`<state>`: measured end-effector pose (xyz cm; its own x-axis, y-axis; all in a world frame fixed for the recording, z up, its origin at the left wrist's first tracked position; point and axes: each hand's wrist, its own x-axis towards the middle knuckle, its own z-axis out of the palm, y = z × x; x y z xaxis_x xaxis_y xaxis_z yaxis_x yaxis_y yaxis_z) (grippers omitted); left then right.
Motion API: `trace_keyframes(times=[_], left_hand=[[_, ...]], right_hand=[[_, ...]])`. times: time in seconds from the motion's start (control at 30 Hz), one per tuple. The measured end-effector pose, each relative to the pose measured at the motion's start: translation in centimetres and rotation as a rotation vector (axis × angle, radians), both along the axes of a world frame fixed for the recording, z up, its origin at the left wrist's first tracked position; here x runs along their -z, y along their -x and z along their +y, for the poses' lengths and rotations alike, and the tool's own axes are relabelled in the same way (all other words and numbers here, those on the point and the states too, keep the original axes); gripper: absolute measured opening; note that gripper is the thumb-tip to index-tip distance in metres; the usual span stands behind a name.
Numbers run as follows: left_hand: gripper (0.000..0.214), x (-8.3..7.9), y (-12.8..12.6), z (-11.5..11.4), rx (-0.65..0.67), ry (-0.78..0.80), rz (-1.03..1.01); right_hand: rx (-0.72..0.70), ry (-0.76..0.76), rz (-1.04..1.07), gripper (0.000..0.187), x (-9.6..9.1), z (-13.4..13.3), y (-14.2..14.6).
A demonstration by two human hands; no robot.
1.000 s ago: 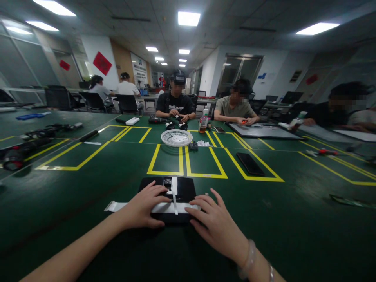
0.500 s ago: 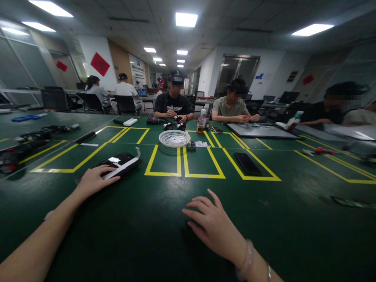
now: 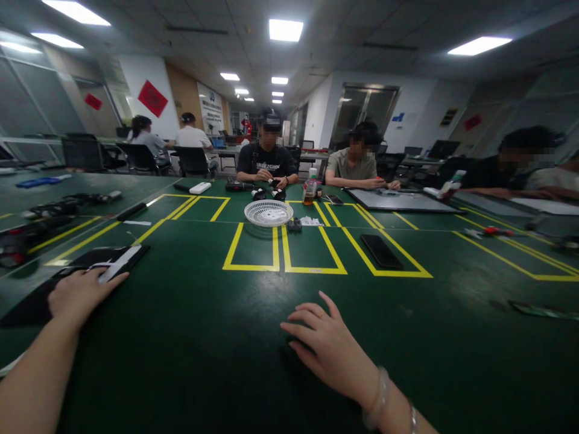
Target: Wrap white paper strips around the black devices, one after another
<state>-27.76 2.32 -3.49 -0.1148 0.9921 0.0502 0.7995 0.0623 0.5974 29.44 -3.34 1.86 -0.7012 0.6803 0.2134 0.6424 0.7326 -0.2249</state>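
At the left of the table, my left hand (image 3: 81,298) is closed over a flat black pouch-like thing (image 3: 29,302). A white strip (image 3: 120,263) lies along its top, by my thumb and fingertips. The fingers partly hide how they grip it. My right hand (image 3: 328,343) hovers over or rests on the green table (image 3: 217,361), fingers spread and holding nothing. A black phone (image 3: 381,251) lies beyond it to the right. Further ahead is a round white plastic basket (image 3: 268,223).
Yellow tape (image 3: 251,268) marks rectangles on the table. Black tools (image 3: 58,209) lie far left. A drink bottle (image 3: 309,191) and a small black block (image 3: 295,225) are near the basket. Opposite sit co-workers, one in a black shirt (image 3: 266,161). Red-handled pliers (image 3: 495,231) lie right.
My left hand has moved left and nearer to me, along with the black pouch-like thing, which now looks flatter and more spread out. My right hand has stayed in place.
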Motion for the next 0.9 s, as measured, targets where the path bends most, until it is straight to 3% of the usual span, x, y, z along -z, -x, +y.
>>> trace_keyframes(times=[0.1, 0.2, 0.33, 0.5, 0.67, 0.8, 0.9], left_hand=[[0.069, 0.4, 0.0, 0.1, -0.416, -0.031, 0.211], [0.071, 1.0, 0.3, 0.3, -0.583, -0.051, 0.26], [0.07, 1.6, 0.5, 0.5, -0.551, -0.227, 0.289], [0.076, 1.7, 0.5, 0.9, -0.547, -0.015, 0.301], [0.072, 1.4, 0.3, 0.9, -0.626, 0.158, 0.257], [0.079, 1.0, -0.5, 0.7, -0.516, 0.002, 0.257], [0.079, -0.3, -3.4, 0.9, -0.317, -0.174, 0.253]], right_hand=[[0.001, 0.006, -0.002, 0.031, 0.0, 0.0, 0.0], [0.003, 0.01, -0.014, 0.031, 0.0, -0.1, 0.0], [0.002, 0.015, -0.017, 0.032, -0.1, -0.1, 0.1], [-0.002, 0.012, -0.008, 0.032, 0.0, -0.1, 0.1], [-0.008, -0.003, -0.004, 0.032, 0.2, 0.0, 0.0], [-0.009, 0.001, -0.002, 0.032, 0.3, 0.0, 0.0], [-0.012, -0.002, 0.004, 0.032, 0.3, 0.0, 0.0]])
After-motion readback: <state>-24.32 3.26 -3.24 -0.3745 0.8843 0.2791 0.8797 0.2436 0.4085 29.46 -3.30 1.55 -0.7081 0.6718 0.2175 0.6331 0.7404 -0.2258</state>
